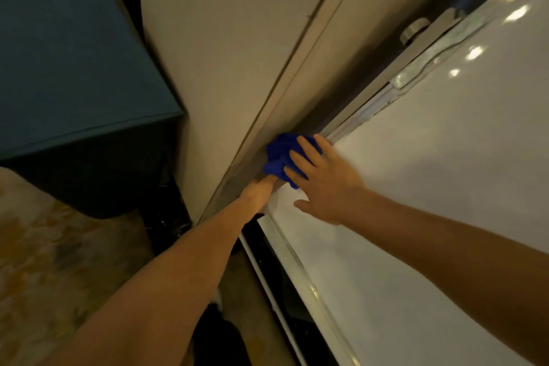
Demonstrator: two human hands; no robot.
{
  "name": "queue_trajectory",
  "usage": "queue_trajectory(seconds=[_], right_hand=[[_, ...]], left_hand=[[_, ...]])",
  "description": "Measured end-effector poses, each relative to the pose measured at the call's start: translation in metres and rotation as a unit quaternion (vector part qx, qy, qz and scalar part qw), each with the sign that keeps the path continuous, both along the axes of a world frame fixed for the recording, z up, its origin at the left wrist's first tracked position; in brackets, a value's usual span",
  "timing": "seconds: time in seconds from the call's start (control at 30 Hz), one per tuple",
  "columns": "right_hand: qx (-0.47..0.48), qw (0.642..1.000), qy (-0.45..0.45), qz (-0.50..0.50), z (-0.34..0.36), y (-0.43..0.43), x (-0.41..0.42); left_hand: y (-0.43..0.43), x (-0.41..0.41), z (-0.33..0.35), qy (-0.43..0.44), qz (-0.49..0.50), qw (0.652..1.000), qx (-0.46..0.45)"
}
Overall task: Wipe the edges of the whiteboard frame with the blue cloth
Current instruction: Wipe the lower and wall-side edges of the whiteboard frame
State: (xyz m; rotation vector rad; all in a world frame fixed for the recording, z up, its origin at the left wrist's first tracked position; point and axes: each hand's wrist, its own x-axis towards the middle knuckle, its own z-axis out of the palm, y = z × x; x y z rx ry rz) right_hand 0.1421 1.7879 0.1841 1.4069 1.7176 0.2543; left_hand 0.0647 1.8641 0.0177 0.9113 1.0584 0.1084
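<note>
Beige wall [225, 38], right hand [323, 184] pressing blue cloth [279, 154] against whiteboard frame [356, 119]

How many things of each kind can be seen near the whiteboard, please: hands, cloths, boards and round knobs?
Hands: 2, the left hand and the right hand
Cloths: 1, the blue cloth
Boards: 1, the whiteboard
Round knobs: 1, the knob
Total: 5
</note>
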Motion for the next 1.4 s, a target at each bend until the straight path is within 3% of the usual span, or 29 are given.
queue_trajectory(seconds=[0.1, 0.27, 0.4, 0.53, 0.63, 0.73, 0.9, 1.0, 1.17, 1.27, 1.4], right_hand=[[0.025, 1.000, 0.004, -0.017, -0.036, -0.015, -0.022], [0.086, 0.996, 0.007, -0.035, -0.047, -0.019, -0.049], [0.170, 0.984, -0.034, -0.048, 0.008, -0.017, -0.025], [0.280, 0.951, -0.022, -0.129, 0.051, -0.022, -0.009], [0.198, 0.976, 0.038, -0.087, 0.015, -0.023, -0.037], [0.112, 0.991, 0.044, -0.063, -0.012, -0.021, -0.056], [0.227, 0.971, -0.039, -0.068, 0.058, -0.012, -0.007], [0.307, 0.944, -0.022, -0.117, 0.086, -0.015, 0.010], [0.189, 0.978, 0.025, -0.085, 0.032, -0.022, -0.029], [0.226, 0.970, -0.019, -0.085, 0.069, -0.011, 0.000], [0.278, 0.955, -0.041, -0.096, 0.113, -0.013, 0.034]], left_hand=[[0.000, -0.027, -0.003, -0.077, 0.058, 0.993, -0.062], [0.000, -0.055, 0.008, -0.102, 0.071, 0.992, -0.028], [0.002, -0.061, 0.020, -0.009, -0.026, 0.999, 0.043], [-0.007, -0.063, 0.029, 0.066, -0.106, 0.980, 0.155], [-0.006, -0.060, 0.035, 0.082, -0.099, 0.974, 0.188], [0.001, -0.052, 0.044, 0.026, -0.059, 0.979, 0.195], [0.000, -0.048, 0.067, 0.003, -0.073, 0.980, 0.183], [-0.004, -0.039, 0.080, -0.032, -0.075, 0.972, 0.220], [-0.001, -0.016, 0.111, -0.128, -0.065, 0.949, 0.282], [0.008, -0.013, 0.122, -0.106, -0.106, 0.929, 0.339], [0.021, -0.009, 0.136, -0.069, -0.151, 0.922, 0.348]])
